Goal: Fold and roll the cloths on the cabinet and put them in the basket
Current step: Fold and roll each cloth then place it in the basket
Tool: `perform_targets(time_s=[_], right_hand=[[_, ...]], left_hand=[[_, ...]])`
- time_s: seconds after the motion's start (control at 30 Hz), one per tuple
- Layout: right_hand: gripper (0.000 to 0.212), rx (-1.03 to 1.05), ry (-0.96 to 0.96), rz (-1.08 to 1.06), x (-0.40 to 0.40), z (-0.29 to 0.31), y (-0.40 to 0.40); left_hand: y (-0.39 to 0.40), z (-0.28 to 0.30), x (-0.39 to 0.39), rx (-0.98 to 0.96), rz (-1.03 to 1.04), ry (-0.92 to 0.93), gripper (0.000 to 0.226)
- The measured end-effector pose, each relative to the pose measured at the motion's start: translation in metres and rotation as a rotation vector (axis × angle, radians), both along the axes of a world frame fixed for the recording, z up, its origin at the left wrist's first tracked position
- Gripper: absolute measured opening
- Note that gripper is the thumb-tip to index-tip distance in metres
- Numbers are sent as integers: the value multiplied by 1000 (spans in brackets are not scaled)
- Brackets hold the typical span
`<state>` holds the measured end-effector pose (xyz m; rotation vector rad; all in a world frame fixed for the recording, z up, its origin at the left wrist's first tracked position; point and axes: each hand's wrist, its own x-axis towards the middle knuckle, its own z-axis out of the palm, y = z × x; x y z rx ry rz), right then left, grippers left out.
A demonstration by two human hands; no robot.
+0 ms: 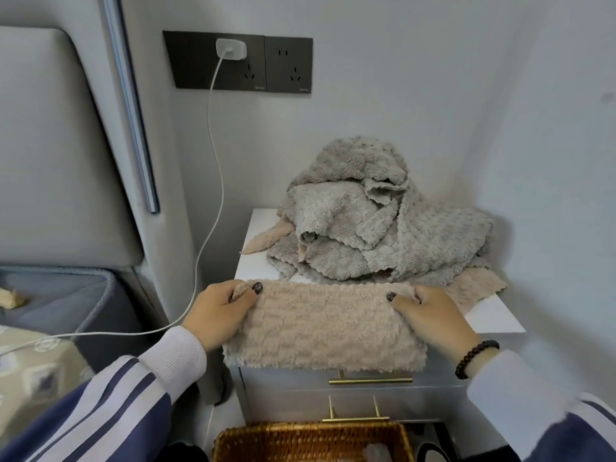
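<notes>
A beige fluffy cloth [321,325], folded into a long band, lies across the front of the white cabinet [493,316] and hangs over its edge. My left hand [220,315] pinches the cloth's far left corner between thumb and fingers. My right hand [430,315] grips its far right corner the same way. Behind them a heap of grey cloths [376,221] sits on the cabinet, with more beige cloth [266,240] poking out underneath. The wicker basket [310,438] stands on the floor below the cabinet, its inside mostly out of view.
A white charger cable [213,181] runs from the wall socket [230,50] down past the cabinet's left side towards the bed [36,355]. A padded headboard [50,145] stands on the left. The cabinet drawers have brass handles [370,381]. Walls close in behind and on the right.
</notes>
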<state>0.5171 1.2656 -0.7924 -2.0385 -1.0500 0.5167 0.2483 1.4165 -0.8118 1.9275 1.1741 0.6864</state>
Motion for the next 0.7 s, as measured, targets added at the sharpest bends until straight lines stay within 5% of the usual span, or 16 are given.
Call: perform_targets(time_s=[0.33,0.7], right_hand=[[43,-60,-275,-65,-5,-13,14],[26,-161,-549,-92,-6,-24,27]], left_hand=[[12,3,28,155,43,398,30],[7,-1,38,398,130,612,28]])
